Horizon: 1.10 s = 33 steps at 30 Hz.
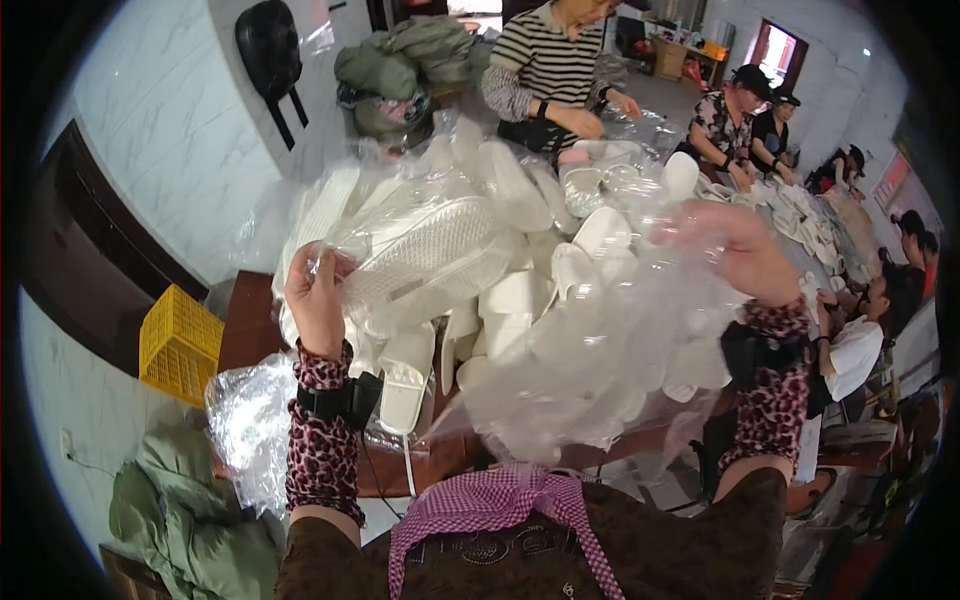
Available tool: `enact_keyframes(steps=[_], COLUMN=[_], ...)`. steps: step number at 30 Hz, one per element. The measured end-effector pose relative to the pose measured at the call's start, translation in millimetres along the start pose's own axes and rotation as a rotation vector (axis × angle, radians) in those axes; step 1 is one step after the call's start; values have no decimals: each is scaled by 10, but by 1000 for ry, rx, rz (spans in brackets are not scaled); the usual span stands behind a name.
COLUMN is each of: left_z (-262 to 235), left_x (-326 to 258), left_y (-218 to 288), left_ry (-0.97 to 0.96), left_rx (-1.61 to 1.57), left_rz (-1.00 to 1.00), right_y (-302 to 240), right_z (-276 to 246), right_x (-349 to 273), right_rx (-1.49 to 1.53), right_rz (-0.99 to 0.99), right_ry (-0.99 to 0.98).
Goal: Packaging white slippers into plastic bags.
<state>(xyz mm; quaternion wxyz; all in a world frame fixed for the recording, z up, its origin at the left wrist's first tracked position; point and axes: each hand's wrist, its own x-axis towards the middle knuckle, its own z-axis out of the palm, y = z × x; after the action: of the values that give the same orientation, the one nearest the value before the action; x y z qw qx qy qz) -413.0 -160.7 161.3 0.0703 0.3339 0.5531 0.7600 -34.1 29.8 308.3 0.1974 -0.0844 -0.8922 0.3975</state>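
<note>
Pink-and-black leopard-print oversleeves (322,460) cover both forearms, each crossed by a black strap (322,403). A purple-and-white checked cloth (470,510) lies over a dark brown top (665,535) bearing pale, dotted ornament (485,548).

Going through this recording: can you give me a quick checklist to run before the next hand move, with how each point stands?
1. Left hand gripping the clear plastic: ok, it appears pinched on it at the left.
2. Right hand gripping the plastic: cannot tell; it is raised among the film, which blurs its hold.
3. White slippers within reach: ok, heaped in front of both hands.
4. View of the heap unobstructed: not ok, film hangs over part of it.
5. Co-worker in stripes clear of both hands: ok, beyond the heap.
</note>
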Motion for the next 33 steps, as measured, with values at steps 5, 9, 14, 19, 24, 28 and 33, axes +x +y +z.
enact_keyframes(steps=[5,9,14,19,24,28,33], left_z=[395,640,798,970,763,409,-267], left_x=[-101,-265,-316,-501,-874,-1024,-910], left_y=[198,211,-120,-496,-1030,-1279,-1847], left_ry=[10,-15,-109,-314,-293,-375,-90], left_rx=[-288,-301,-444,-276,-209,122,362], left_rz=[14,-47,-100,-181,-163,-240,-235], right_y=[297,514,859,871,796,1314,1535], right_z=[403,597,557,153,-139,-883,-1467], right_x=[326,570,675,763,931,890,866], right_rx=[-70,4,-97,-544,-460,-896,-665], right_rz=[-169,-88,27,73,-59,-56,-23], right_ry=[157,295,333,502,575,404,559])
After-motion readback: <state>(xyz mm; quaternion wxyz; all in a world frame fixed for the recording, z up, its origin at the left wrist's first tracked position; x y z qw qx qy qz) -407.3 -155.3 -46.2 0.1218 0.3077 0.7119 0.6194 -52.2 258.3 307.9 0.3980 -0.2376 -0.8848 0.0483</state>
